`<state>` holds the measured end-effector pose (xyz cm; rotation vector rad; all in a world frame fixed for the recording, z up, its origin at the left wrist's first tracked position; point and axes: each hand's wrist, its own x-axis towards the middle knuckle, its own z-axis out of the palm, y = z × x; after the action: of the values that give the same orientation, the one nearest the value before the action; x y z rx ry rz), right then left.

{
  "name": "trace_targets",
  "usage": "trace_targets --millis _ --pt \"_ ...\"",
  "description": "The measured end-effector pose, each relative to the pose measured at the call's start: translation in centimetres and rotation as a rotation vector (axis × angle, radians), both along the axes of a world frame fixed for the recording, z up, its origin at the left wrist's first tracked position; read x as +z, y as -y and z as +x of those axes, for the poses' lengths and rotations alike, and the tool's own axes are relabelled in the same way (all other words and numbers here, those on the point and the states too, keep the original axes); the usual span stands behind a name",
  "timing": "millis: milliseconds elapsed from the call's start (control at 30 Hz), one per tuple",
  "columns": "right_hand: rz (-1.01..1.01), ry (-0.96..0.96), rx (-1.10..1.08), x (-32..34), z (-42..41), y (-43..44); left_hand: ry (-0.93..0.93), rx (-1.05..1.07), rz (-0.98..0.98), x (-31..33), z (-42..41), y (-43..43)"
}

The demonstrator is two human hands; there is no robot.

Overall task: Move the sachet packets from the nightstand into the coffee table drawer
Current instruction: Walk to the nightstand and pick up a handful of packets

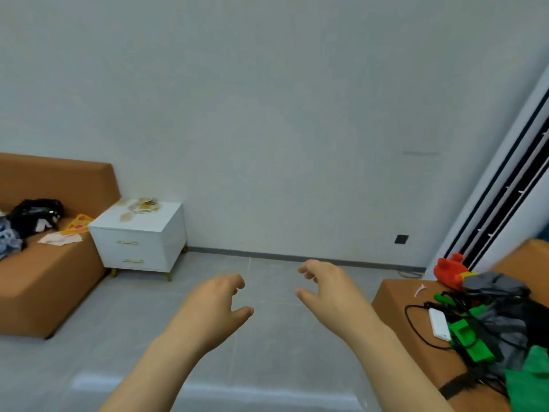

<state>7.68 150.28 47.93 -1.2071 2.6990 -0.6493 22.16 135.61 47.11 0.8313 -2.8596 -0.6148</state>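
So the white nightstand stands on the grey tile floor, with a loose pile of sachet packets on its top towards the back edge. Right up against its left side is an orange sofa, with a black bundle, a yellow-orange sheet and some pinkish paper on the seat. Way off to the nightstand's right is another orange seat, carrying a white gadget, black cable, green plastic bits, grey cloth and a red toy.
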Motion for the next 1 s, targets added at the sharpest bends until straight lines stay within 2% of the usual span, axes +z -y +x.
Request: trace_targets --millis 300,767,1000 --pt "-0.007 -0.012 0.162 -0.1 -5.6 14.7 -0.011 0.135 0.029 -0.4 -3.6 12.6" --pt "-0.074 0.009 0.390 1.1 -20.2 37.5 -0.038 0.378 -0.040 0.3 -15.9 31.6" --pt "-0.036 0.044 0.488 -0.6 -22.8 47.9 -0.017 0.485 0.010 -1.4 -17.8 40.4"
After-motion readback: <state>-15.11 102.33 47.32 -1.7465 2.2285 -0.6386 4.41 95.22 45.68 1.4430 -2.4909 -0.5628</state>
